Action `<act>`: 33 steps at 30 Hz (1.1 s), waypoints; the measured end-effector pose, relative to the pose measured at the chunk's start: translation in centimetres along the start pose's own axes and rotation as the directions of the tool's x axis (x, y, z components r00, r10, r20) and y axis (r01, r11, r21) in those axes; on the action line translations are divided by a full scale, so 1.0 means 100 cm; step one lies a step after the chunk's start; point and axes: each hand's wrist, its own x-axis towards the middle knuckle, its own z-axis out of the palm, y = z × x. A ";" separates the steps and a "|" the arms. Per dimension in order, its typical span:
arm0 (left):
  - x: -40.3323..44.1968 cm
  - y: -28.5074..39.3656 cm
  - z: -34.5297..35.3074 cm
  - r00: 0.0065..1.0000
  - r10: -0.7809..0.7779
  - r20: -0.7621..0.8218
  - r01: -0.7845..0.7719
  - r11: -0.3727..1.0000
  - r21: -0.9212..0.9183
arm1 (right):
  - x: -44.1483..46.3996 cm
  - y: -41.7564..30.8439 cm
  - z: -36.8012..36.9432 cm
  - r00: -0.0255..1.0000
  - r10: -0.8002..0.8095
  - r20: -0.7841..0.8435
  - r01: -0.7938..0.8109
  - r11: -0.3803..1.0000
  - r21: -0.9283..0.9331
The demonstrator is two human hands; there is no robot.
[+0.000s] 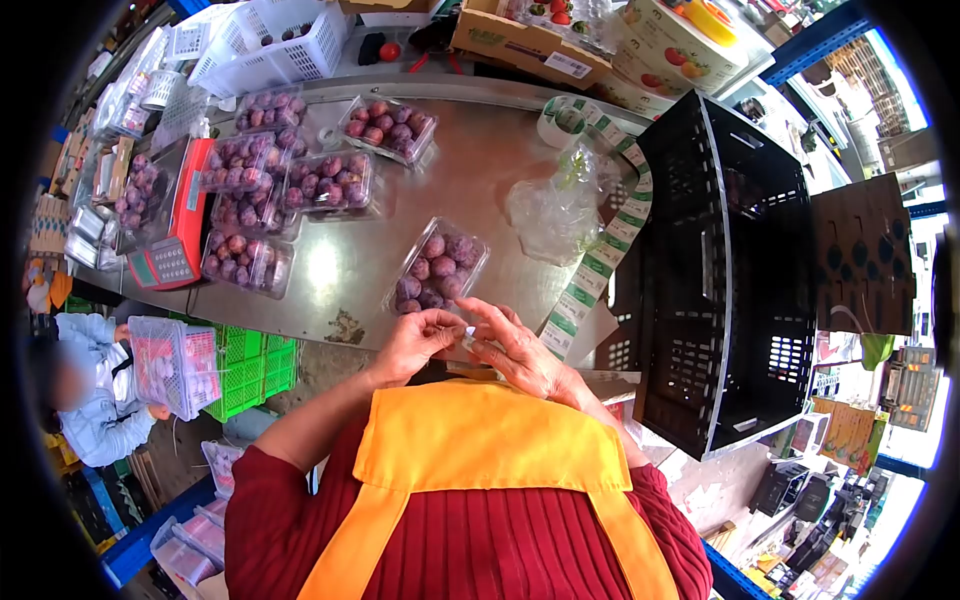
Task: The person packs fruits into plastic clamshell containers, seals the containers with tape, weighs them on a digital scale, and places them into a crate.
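Note:
At the table's near edge, my left hand (412, 346) and my right hand (520, 352) meet in front of my apron. Both have their fingertips closed around a small white piece (468, 338) that looks like a label; the fingers partly cover it. Just beyond them lies a clear plastic punnet of plums (441, 266), tilted on the metal table (350, 258). A strip of green-and-white labels (590, 283) curves along the right, from a roll (562, 122) at the back down beside my right hand.
Several filled plum punnets (250, 190) crowd the left by a red scale (180, 235). Crumpled clear plastic (553, 215) lies inside the label strip. A large black crate (725, 270) stands on the right. At left, a person (95, 390) holds a pale basket (172, 365) near green crates (255, 370).

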 end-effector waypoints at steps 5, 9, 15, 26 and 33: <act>0.003 -0.001 -0.003 1.000 0.010 -0.016 -0.011 0.998 -0.068 | 0.001 0.008 0.003 1.000 0.009 -0.027 -0.008 1.000 0.015; 0.004 -0.001 0.000 0.992 0.100 -0.076 -0.099 0.995 0.025 | 0.004 0.013 0.010 0.991 0.082 -0.110 -0.077 0.996 0.043; 0.024 0.039 -0.032 0.832 0.344 -0.435 -0.329 0.938 0.112 | 0.008 0.026 0.003 0.861 0.205 -0.465 -0.247 0.969 -0.029; 0.123 -0.014 -0.142 0.901 0.298 -0.316 -0.055 0.800 0.597 | 0.048 0.078 0.007 0.798 0.353 -0.489 -0.391 0.920 0.025; 0.150 -0.046 -0.152 0.867 0.438 -0.236 -0.184 0.724 0.665 | 0.054 0.132 0.022 0.832 0.361 -0.422 -0.245 0.921 0.304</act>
